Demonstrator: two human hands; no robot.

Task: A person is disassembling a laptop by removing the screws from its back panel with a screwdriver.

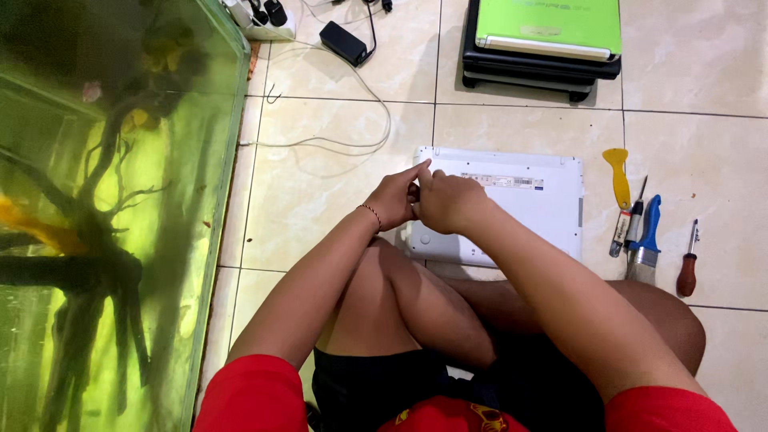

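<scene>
Person: sits on the tiled floor with knees bent, in a red top and black shorts.
White laptop: a white laptop lies flat on the floor, bottom side up, just in front of the person's knees.
Left hand: the left hand is at the laptop's near left corner. Its fingers are curled in and one finger points up along the laptop's edge. It touches the right hand. What it pinches, if anything, cannot be told.
Right hand: the right hand rests on top of the laptop, right beside the left hand. Its fingers are bent and pressed close together. Whether it holds something small cannot be told.
Bracelet: a thin red bracelet sits on the left wrist.
Tools: to the right of the laptop lie a yellow plastic tool, a small screwdriver, a brush with a blue handle and a screwdriver with a brown handle. They are near each other on the floor.
Green laptop: a green laptop sits on a black one, farther away at the top.
Charger: a black power brick with a grey wire lies on the floor.
Fish tank: a big glass fish tank with greenish water stands at the left.
</scene>
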